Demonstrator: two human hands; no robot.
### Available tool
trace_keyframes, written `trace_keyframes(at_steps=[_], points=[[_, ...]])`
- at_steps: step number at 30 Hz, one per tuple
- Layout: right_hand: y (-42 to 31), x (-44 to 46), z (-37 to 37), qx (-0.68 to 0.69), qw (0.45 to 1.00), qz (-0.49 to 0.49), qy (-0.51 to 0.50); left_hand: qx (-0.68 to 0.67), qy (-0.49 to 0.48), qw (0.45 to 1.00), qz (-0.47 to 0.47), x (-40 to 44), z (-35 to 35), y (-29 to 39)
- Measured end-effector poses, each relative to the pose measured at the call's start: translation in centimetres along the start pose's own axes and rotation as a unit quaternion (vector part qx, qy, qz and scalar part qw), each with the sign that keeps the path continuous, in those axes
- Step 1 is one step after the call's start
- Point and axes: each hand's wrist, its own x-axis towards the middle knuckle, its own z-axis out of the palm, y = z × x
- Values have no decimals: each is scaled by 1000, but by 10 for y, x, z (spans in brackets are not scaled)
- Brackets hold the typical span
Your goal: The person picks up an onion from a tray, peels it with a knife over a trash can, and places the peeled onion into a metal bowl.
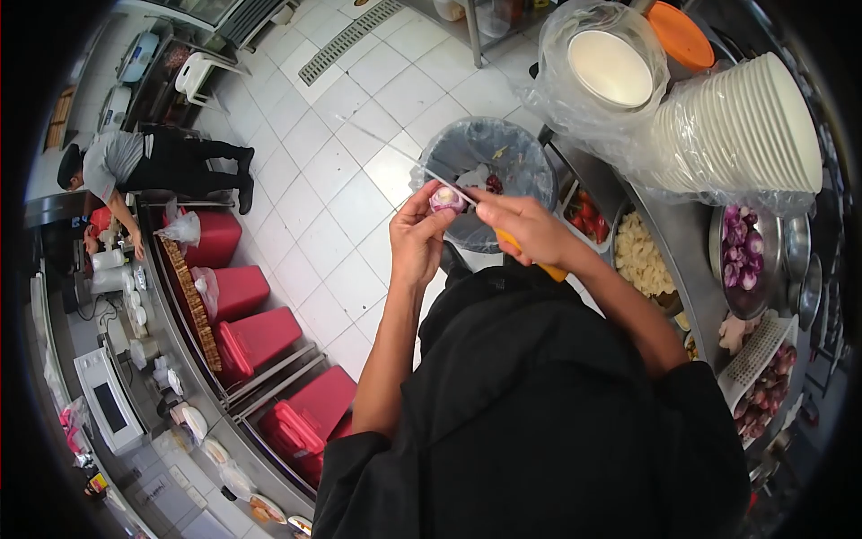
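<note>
My left hand is closed around a small red onion, whose pale, purple-edged end faces up. In my right hand is a long knife with a yellow-orange handle. Its thin blade points away to the upper left and lies against the onion. Just beyond and below both hands stands a waste bin lined with a clear plastic bag. Some dark red and pale scraps show inside it.
At right, a steel counter holds peeled red onions in a bowl, unpeeled ones in a white basket, and stacked white tubs. Tomatoes sit nearby. Red bins line the left counter, where a co-worker bends over.
</note>
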Motion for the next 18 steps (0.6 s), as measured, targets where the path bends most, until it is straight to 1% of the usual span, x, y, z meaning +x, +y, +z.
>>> trace_keyframes(at_steps=[1, 2, 3, 5, 7, 8, 10, 11, 13, 15, 18], points=[[3, 4, -4, 12, 1000, 7, 9, 12, -22, 1000, -2, -2, -5, -1], [6, 9, -9, 24, 999, 14, 19, 12, -23, 1000, -5, -2, -6, -2], [8, 13, -15, 38, 999, 27, 0, -3, -31, 999, -22, -4, -7, -3], [10, 15, -16, 27, 999, 26, -4, -17, -37, 998, -37, -3, -8, -4], [9, 16, -16, 16, 1000, 26, -8, -76, -30, 995, -60, 0, -8, -5], [8, 16, -16, 9, 1000, 24, -3, -77, -30, 995, -59, 1, -7, -6], [5, 16, -16, 1, 1000, 21, 0, -140, -12, 987, -74, 2, -5, -10], [3, 15, -15, -1, 1000, 20, -4, -140, -11, 987, -73, 3, -4, -12], [3, 14, -14, -2, 1000, 19, -5, -57, 14, 997, -45, 4, -1, -16], [5, 15, -13, -9, 1000, 3, 0, -44, 13, 998, -47, 4, 0, -15], [16, 19, -18, -8, 1000, 9, 5, -18, 15, 998, -54, 4, -4, -17]])
